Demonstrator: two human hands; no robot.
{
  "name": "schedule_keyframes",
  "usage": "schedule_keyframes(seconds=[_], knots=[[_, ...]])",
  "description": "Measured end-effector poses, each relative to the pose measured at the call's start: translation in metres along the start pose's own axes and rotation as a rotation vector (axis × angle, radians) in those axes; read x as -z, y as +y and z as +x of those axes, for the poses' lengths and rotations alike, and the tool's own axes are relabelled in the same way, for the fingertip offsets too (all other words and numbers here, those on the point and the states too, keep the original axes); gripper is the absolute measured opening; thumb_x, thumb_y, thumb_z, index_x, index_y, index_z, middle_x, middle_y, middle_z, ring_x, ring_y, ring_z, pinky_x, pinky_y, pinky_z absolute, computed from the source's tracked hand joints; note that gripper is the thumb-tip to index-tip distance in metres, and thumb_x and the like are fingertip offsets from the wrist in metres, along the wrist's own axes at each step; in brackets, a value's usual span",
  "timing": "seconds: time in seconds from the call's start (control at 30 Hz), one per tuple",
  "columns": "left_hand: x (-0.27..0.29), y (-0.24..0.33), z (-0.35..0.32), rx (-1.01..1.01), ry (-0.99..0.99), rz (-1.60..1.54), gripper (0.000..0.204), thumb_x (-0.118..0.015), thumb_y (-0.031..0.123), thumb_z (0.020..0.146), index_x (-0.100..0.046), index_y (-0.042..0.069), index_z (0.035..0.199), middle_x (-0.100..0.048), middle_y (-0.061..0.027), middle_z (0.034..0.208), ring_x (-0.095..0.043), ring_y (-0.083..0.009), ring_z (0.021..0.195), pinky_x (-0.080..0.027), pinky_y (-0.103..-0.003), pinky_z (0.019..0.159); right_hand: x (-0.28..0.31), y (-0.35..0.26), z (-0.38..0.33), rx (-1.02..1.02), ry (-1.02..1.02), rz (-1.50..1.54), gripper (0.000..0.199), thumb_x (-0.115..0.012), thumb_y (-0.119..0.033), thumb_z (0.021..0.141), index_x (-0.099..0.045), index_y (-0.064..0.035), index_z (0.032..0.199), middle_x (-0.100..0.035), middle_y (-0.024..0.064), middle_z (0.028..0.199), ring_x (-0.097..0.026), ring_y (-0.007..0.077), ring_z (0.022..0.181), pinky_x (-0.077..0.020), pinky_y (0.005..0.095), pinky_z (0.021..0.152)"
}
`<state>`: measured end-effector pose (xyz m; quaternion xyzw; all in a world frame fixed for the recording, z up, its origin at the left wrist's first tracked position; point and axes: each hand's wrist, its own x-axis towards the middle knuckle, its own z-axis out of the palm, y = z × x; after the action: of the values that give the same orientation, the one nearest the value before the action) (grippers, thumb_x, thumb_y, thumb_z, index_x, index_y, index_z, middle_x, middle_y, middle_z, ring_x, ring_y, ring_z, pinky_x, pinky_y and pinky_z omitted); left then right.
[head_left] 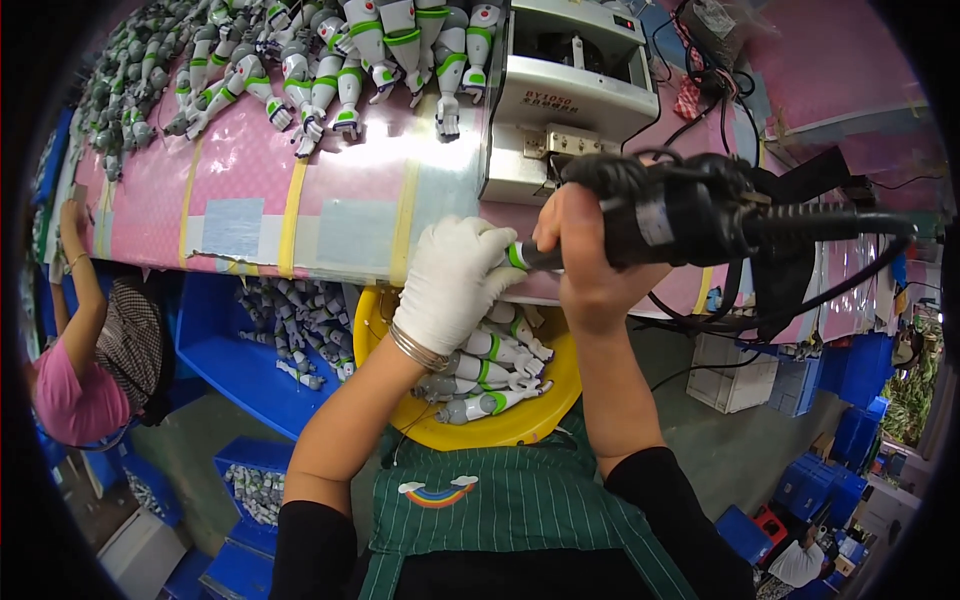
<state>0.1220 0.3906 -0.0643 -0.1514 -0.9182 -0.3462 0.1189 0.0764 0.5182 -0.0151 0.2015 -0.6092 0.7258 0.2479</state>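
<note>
Left hand: our left hand [455,280], in a white glove, is curled around a small toy limb [517,256], white with a green band, pinching it at the tabletop [250,190] edge.
Right hand: our bare right hand [585,255] is wrapped tight round a black power screwdriver [690,212], its coiled cord trailing right.
Key relation: we note the toy limb sits between both hands, its long axis roughly left-right, in line with the screwdriver's tip; the left hand is nearer, already touching.
Below: yellow bowl [560,400] of similar toy limbs lies in our lap.
Farther: row of toy limbs [340,60] along the pink tabletop's far side; grey machine [570,80] just beyond the hands.
</note>
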Motion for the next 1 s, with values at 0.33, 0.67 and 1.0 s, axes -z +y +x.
schedule_keyframes(seconds=[0.33,0.67,1.0], knots=[[0.005,-0.009,0.002,-0.031,0.018,-0.101,0.027,-0.076,0.020,0.073,-0.066,0.010,0.096,-0.060,-0.0103,0.079,-0.058,-0.0321,0.083,-0.046,-0.043,0.074,-0.006,-0.014,0.009,-0.030,0.060,-0.047,0.015,-0.066,0.003,0.087,-0.057,0.0011,0.099,-0.060,0.0051,0.070,-0.056,0.0123,0.050,-0.0460,0.0260,0.047],[0.031,0.004,-0.078,-0.109,-0.503,0.118,0.043,-0.075,0.025,0.073,-0.063,0.018,0.114,-0.064,-0.0070,0.107,-0.062,-0.0310,0.099,-0.048,-0.045,0.084,0.018,-0.064,0.041,-0.145,-0.037,0.169,0.019,-0.056,-0.020,0.097,-0.052,-0.0023,0.092,-0.054,0.0070,0.069,-0.054,0.0173,0.054,-0.0487,0.0343,0.053],[0.088,-0.011,-0.047,-0.121,-0.390,-0.296,0.044,-0.080,0.022,0.071,-0.065,0.008,0.110,-0.064,-0.0167,0.110,-0.062,-0.0367,0.101,-0.050,-0.043,0.090,0.034,-0.058,0.039,-0.123,-0.042,0.149,0.020,-0.053,-0.020,0.099,-0.051,-0.0047,0.112,-0.053,0.0081,0.071,-0.053,0.0174,0.056,-0.0481,0.0332,0.053]])
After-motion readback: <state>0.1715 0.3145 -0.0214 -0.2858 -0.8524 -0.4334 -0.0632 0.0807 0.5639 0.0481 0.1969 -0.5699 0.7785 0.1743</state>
